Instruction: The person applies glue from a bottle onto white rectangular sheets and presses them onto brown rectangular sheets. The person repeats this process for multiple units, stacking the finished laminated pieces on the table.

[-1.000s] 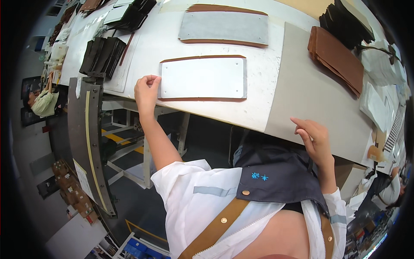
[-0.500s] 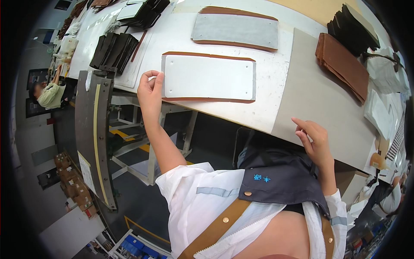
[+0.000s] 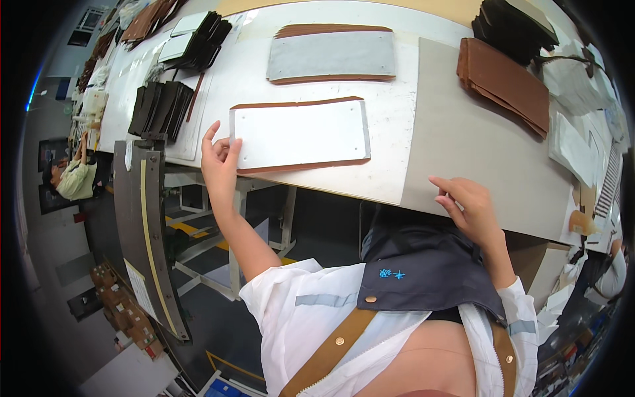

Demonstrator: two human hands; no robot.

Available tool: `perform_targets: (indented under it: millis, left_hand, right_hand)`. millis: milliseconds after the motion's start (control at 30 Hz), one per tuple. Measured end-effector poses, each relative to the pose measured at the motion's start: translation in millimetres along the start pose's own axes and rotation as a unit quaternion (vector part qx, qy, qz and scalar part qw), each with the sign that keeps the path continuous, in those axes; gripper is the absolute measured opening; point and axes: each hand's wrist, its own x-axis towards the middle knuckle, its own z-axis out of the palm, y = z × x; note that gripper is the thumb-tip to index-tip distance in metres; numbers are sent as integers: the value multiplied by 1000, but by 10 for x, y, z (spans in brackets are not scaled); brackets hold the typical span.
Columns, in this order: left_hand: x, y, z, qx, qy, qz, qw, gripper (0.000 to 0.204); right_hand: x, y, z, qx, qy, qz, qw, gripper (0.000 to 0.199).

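Note:
A white rectangular plate (image 3: 301, 135) with small holes near its corners lies on a brown sheet, whose long edges show above and below it. Grey strips border its short ends. My left hand (image 3: 221, 155) is at the left end, thumb tip at the edge, index finger raised and the other fingers loosely bent; nothing shows in its grasp. Over the front edge of the grey board (image 3: 489, 142), my right hand (image 3: 468, 206) hovers with its index finger out and thumb apart, holding nothing visible. Behind the plate rests a stack of brown sheets topped by a grey panel (image 3: 331, 55).
Black folded pieces (image 3: 161, 109) stand at the table's left, with more dark pieces (image 3: 198, 43) behind. At the right are a brown sheet stack (image 3: 506, 86) and black pieces (image 3: 512, 30). A dark metal beam (image 3: 149, 225) stands left of the table. Another person (image 3: 79, 175) is far left.
The view has shifted, moving the table's contents left in the picture. The white plate and brown sheet now sit slightly turned. My left fingers have spread from a near pinch.

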Motion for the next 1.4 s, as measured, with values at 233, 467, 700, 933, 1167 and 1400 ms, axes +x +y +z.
perform_targets:
  millis: [233,467,700,933,1167,1400]
  left_hand:
    - [-9,47,-54,9,22,20,1000,40]
    - [-91,142,-86,-60,46,103,992,24]
    - [207,-203,-149,41,103,105,988,45]
    - [212,-319,451,335,-2,175,926,67]
    - [170,348,1812,316,-81,433,840,64]
    - [402,625,2596,301,-82,464,829,43]
  right_hand:
    - [-20,56,1,5,13,-7,1000,28]
    - [-19,70,-9,13,13,-9,1000,32]
    - [-49,126,-26,12,28,-14,999,31]
    - [-112,200,-101,6,43,5,999,26]
    - [-177,272,-132,-4,53,1,999,26]
    - [-314,350,-254,-15,74,25,997,24]
